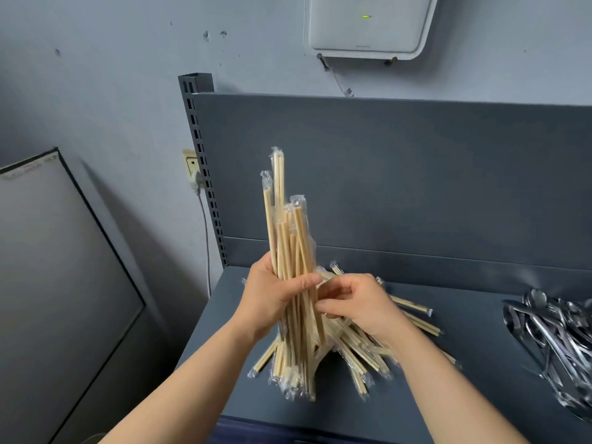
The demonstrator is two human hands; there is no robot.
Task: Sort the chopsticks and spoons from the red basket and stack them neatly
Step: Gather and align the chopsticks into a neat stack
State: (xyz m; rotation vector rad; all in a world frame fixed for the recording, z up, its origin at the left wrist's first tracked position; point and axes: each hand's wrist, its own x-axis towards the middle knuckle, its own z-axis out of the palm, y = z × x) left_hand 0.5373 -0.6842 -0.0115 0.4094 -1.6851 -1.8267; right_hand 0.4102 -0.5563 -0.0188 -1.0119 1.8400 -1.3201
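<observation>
Chopstick-gathering step, I'd say. Left hand (269,302) grips the chopstick bundle (288,238) upright at frame centre, and right hand (355,304) pinches its sticks. Loose chopsticks (362,350) lie underneath on the bench (474,363), spoons (551,328) far right. Next up is probably tapping the uneven ends level.

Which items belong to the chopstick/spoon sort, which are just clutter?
Job: upright bundle of plastic-wrapped wooden chopsticks, gripped by left hand, pinched by right hand; loose pile of wrapped chopsticks on grey shelf; heap of shiny metal spoons.
Lying about: white wall box with green light; beige wall socket with plug; framed grey board.
</observation>
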